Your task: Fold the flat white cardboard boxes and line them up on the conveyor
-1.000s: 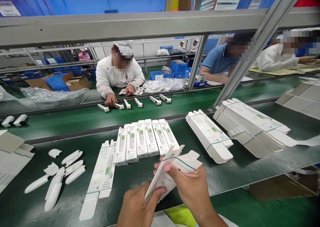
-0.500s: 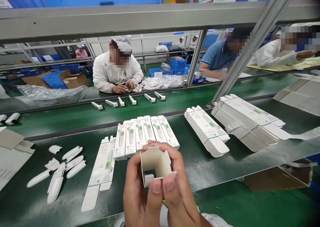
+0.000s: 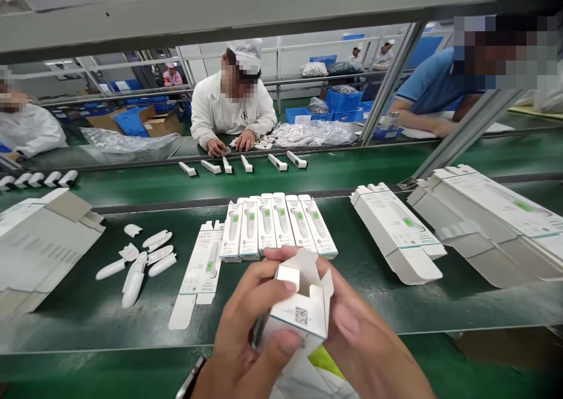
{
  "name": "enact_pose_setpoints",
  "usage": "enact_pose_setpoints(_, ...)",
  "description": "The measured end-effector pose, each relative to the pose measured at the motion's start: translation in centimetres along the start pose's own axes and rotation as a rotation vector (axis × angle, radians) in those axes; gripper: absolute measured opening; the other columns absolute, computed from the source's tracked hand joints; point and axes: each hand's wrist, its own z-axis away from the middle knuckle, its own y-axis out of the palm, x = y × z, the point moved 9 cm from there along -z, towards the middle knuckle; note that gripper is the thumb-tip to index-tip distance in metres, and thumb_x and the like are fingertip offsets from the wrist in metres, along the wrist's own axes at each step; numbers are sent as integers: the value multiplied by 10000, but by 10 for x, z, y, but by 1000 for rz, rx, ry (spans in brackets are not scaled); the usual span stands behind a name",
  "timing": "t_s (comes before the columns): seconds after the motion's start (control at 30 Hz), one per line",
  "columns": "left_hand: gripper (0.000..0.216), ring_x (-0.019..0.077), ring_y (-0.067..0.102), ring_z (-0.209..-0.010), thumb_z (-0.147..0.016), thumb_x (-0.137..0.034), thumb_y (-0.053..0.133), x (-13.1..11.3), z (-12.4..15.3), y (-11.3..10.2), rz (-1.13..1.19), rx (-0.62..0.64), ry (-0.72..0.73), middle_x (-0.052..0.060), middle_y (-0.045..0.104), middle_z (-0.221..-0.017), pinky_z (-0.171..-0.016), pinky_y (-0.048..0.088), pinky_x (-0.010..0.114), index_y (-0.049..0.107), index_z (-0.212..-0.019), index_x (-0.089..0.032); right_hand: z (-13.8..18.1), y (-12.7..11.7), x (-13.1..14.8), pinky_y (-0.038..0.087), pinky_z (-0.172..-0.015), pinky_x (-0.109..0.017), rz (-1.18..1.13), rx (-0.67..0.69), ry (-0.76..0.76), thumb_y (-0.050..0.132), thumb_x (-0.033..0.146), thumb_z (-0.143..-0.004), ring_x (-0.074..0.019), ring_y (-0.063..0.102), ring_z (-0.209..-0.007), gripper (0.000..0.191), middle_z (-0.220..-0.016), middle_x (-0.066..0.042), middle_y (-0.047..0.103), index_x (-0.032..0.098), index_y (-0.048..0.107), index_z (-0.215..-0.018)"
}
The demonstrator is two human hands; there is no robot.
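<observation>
Both my hands hold a small white cardboard box [image 3: 299, 312] low in front of me. It has a printed barcode on the side facing me, and its flaps stand open at the top. My left hand [image 3: 248, 323] grips it from the left, thumb in front. My right hand [image 3: 365, 340] presses the right side. Beyond them, several white printed boxes [image 3: 275, 226] lie side by side on the green conveyor belt [image 3: 88, 305]. A flat unfolded carton [image 3: 202, 267] lies to their left, and white plastic shell parts [image 3: 134, 279] lie further left.
A stack of flat cartons [image 3: 488, 223] lies on the right, with another carton [image 3: 396, 232] beside it. A metal frame bar [image 3: 176, 17] crosses above. Beyond it, a co-worker in a white coat [image 3: 233, 102] handles white parts, and blue crates [image 3: 343, 101] stand behind.
The box has turned in my hands, its open inside no longer facing me and its barcode side now showing. My hands have spread apart, and the view has shifted up and right.
</observation>
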Motion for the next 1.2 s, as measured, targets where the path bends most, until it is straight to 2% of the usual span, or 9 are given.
enact_pose_setpoints(0.1,287,183,755,-997,-1087,-456,687,6,4,-8,231,90,-125,58,707,-1408,-828,645,286,686,-1371,-412,-4,10,1,471,-1219,-560,-39,205,6,845,577,-941,-383,635,-1463,523,-1585,-65,670,420,751,-1431)
enact_pose_setpoints(0.17,282,215,768,-1052,-1069,-452,719,5,7,-11,236,150,-145,61,723,-1394,-855,651,309,697,-1345,-406,-11,16,-1,502,-1186,-581,-137,286,-26,886,470,-914,-397,631,-1480,400,-1560,-83,693,397,813,-1300)
enact_pose_setpoints(0.33,445,282,691,-1386,-1044,-320,765,4,16,-19,-197,212,-61,66,680,-1492,-1095,631,365,640,-1463,-405,-30,18,-13,563,-1151,-552,-273,125,-32,783,239,-913,-375,715,-1391,146,-1441,-65,787,319,870,-999)
enact_pose_setpoints(0.47,608,284,719,-1366,-1061,-237,709,14,18,-38,-329,-65,-68,148,648,-1535,-1037,685,391,481,-1620,-308,-22,15,-2,387,-1349,-528,217,-46,-183,613,405,-1129,-303,533,-1601,313,-1669,10,634,445,789,-1385)
enact_pose_setpoints(0.6,519,248,715,-1378,-1105,-196,628,21,15,-41,-203,-242,-46,132,651,-1528,-1047,679,386,441,-1571,-325,-15,18,-12,401,-1354,-522,657,18,-173,615,453,-1143,-289,329,-1721,519,-1858,112,321,596,512,-1631)
enact_pose_setpoints(0.7,435,260,660,-1447,-1142,-414,588,15,15,-38,-262,-244,36,149,631,-1537,-1105,649,374,501,-1547,-277,-16,13,-6,485,-1304,-444,640,-15,-366,724,366,-1099,-264,522,-1611,502,-1732,33,555,532,628,-1563)
enact_pose_setpoints(0.83,864,338,702,-1401,-970,-742,693,17,17,-35,-531,-104,16,222,659,-1519,-1126,650,429,491,-1615,-203,-22,1,-6,588,-1197,-364,429,-93,-419,914,235,-945,-254,705,-1434,456,-1542,-3,739,437,817,-1342)
enact_pose_setpoints(1.07,541,269,638,-1501,-1088,-140,634,-1,16,-28,-776,111,139,155,703,-1518,-1196,608,424,474,-1600,-209,-27,-2,-17,599,-1125,-276,86,3,-221,825,321,-1038,-196,734,-1402,82,-1279,3,873,339,868,-1106)
enact_pose_setpoints(1.2,519,246,642,-1471,-1018,-5,691,-14,17,-22,-845,164,209,157,701,-1483,-1260,552,421,595,-1512,-132,-32,-8,-28,655,-994,-288,21,36,-2,912,314,-957,-192,825,-1214,516,-1360,8,845,387,732,-1435)
